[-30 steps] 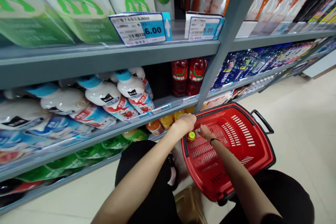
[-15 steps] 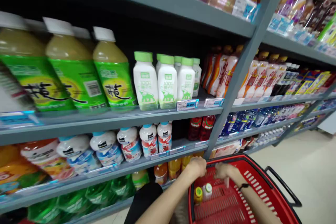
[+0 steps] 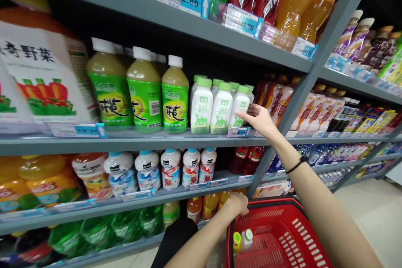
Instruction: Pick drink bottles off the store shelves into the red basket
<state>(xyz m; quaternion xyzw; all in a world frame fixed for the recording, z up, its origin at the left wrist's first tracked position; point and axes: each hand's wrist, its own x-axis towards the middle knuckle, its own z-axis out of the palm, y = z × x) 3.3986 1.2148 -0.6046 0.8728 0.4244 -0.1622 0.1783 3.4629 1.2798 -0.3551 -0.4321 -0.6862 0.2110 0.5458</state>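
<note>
And up comes the right hand (image 3: 260, 120)! Half a second ago it was down over the red basket (image 3: 270, 227); now it has swung to the middle shelf (image 3: 207, 139), arriving at the right-hand white bottle (image 3: 238, 106) in the front row. Thumb across the front of the bottle, the other fingers loosely bent by its right side; whether they have tightened on it I cannot tell, since the far side is hidden. The bottle itself stands upright on the shelf, its green cap up, beside its matching neighbours and just behind the price tag (image 3: 238, 132). Down below, the left hand (image 3: 236, 205) hasn't budged: it stays curled over the basket's rim, clenched there by the look of it, though the fingertips are out of sight. So the work is split now, one hand minding the basket, the other up among the drinks. And inside the basket, nothing is being touched: a yellow-capped bottle (image 3: 236, 241) and a small white bottle (image 3: 247, 239) stand side by side near the left wall, just as they did a moment ago. To the left along the shelf, the green-labelled bottles (image 3: 175, 102) stand well apart from the reaching fingers.
</note>
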